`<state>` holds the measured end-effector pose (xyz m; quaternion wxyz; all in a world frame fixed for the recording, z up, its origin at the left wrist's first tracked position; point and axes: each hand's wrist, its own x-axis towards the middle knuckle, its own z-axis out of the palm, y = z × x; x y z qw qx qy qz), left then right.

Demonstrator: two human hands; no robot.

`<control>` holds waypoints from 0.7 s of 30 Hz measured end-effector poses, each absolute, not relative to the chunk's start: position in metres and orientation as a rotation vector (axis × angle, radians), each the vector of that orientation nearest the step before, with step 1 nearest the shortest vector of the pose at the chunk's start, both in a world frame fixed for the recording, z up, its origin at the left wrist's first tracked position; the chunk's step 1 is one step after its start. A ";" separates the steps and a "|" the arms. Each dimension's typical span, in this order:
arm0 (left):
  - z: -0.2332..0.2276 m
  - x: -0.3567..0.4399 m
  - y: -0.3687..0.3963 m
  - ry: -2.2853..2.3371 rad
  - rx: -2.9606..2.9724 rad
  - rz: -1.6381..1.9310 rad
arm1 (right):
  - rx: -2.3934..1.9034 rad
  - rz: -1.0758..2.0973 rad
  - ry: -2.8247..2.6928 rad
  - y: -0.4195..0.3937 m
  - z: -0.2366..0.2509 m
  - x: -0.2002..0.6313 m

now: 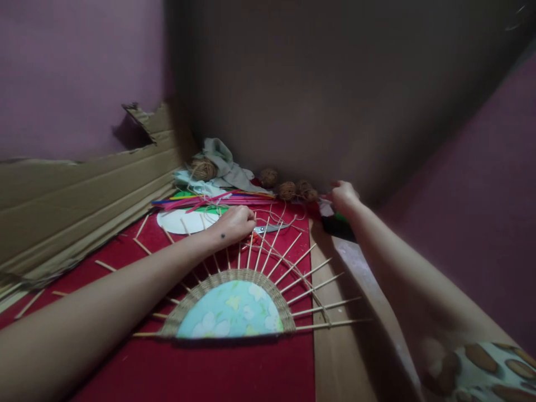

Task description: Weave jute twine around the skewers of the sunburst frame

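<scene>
The left hand (235, 222) rests closed on the stick spokes of the half-round woven piece (232, 304) on the red cloth (234, 368), beside the scissors (270, 228); the right hand (344, 196) reaches a dark object (337, 224), its grip I cannot tell

Scissors (270, 228) behind woven disc (231, 307)
</scene>
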<state>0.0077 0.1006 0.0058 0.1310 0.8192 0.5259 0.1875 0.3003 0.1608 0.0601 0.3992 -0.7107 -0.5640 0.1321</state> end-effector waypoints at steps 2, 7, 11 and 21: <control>0.007 0.008 0.099 1.532 2.367 0.554 | -1.834 0.373 -1.333 0.154 0.059 0.289; 0.012 0.007 0.096 1.512 2.327 0.585 | -1.759 0.487 -1.275 0.122 0.067 0.265; 0.016 0.007 0.094 1.518 2.280 0.591 | -1.653 0.645 -1.284 0.084 0.072 0.242; 0.031 -0.008 0.097 1.600 2.123 0.487 | -1.158 1.854 -1.137 -0.113 0.038 0.170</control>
